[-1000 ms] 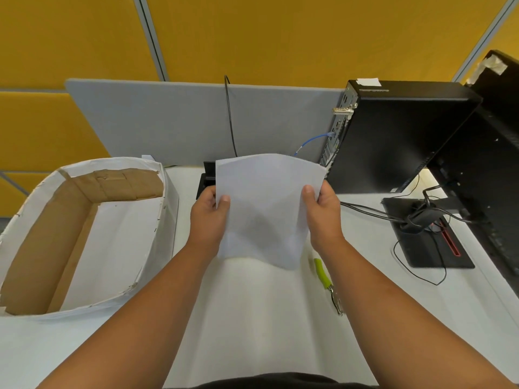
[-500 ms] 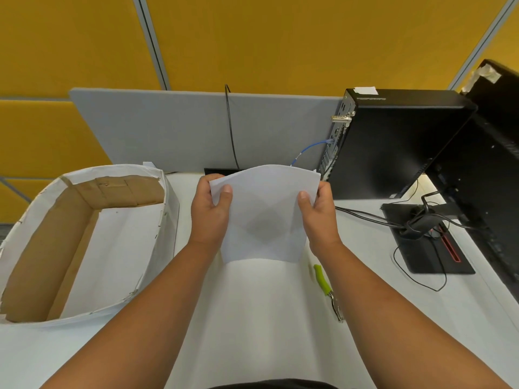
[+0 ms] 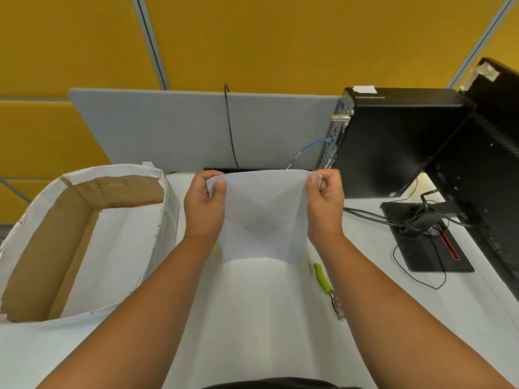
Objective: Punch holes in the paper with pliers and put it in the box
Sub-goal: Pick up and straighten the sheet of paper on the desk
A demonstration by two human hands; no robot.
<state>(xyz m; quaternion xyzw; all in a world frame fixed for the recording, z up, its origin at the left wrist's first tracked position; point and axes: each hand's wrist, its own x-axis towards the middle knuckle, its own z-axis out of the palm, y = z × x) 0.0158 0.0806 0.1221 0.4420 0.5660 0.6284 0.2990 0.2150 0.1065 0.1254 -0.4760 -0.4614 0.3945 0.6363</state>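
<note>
Holding the thin white sheet of paper (image 3: 262,220) by its two far corners, both hands have slid up from the sheet's side edges over the last second; the sheet now hangs flatter, with less bow than before. Diagonal fold shadows show through it. No holes visible, so judged: punching not yet begun, sheet being squared up for it.

Nearest item: green-handled metal punch pliers (image 3: 327,289), lying on the white counter (image 3: 252,318) at about 4 o'clock from the sheet, just beside the right forearm, untouched.

Left hand (image 3: 205,207): fingers curled, thumb on the near face of the left corner, pinching the paper. Right hand (image 3: 324,206): same pinch at the right corner. Neither hand touches anything else.

Paper is off the counter, centre of view, between the hands.

At 9 o'clock, apart from the left hand: open paper-wrapped cardboard box (image 3: 165,220). Whether sheets already lie inside cannot be told.
</note>
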